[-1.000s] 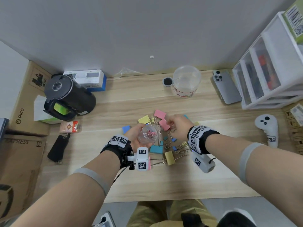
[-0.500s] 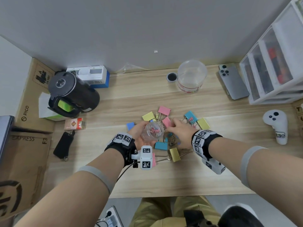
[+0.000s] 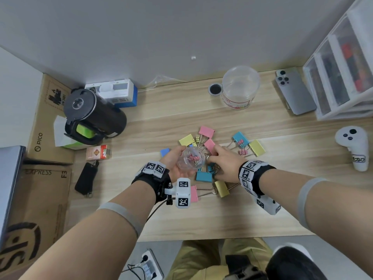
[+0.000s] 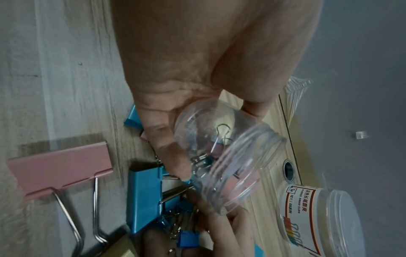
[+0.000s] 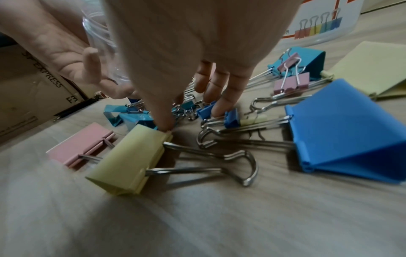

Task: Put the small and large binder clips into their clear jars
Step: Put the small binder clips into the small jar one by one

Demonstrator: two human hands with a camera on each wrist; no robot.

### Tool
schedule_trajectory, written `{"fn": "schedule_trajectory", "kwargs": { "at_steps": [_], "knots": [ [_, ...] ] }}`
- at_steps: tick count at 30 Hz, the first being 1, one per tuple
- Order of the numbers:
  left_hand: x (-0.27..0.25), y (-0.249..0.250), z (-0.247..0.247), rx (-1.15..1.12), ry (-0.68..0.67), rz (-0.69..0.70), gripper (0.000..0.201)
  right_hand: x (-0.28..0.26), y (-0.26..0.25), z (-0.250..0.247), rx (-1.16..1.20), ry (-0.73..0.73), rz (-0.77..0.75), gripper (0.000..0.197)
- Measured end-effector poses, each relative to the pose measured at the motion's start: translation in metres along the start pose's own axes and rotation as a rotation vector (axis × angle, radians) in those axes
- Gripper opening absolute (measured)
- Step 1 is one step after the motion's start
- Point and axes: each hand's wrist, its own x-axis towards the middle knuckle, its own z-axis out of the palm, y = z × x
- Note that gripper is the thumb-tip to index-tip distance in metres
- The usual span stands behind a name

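My left hand (image 3: pixel 175 163) curls round the small jar (image 3: pixel 191 159), held tilted above the table (image 3: pixel 201 215), a few small clips (image 3: pixel 194 159) inside it. My right hand (image 3: pixel 226 163) reaches down just right of the jar, fingers (image 5: pixel 222 97) extended into a knot of small blue clips (image 5: pixel 206 109); I cannot tell whether they pinch one. Around the jar lie large clips: a teal one (image 3: pixel 203 176) and a yellow one (image 3: pixel 221 188) on its near side, pink ones (image 3: pixel 206 131) beyond it. The big jar (image 3: pixel 240 89) stands empty, well beyond the small jar toward the wall, beside a phone (image 3: pixel 295 96).
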Motion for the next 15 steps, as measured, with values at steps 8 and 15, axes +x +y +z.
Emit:
{"fn": "schedule_trajectory", "kwargs": {
  "at_steps": [8, 15],
  "knots": [
    [0.0053, -0.0041, 0.0038, 0.026, 0.028, -0.030, 0.031, -0.0001, -0.0038, 0.0051, -0.020, 0.056, 0.020, 0.036],
    [0.0063, -0.0063, 0.0069, 0.008, 0.042, -0.023, 0.045, -0.0022, -0.0023, 0.0069, 0.062, 0.062, 0.061, 0.040]
  ]
}}
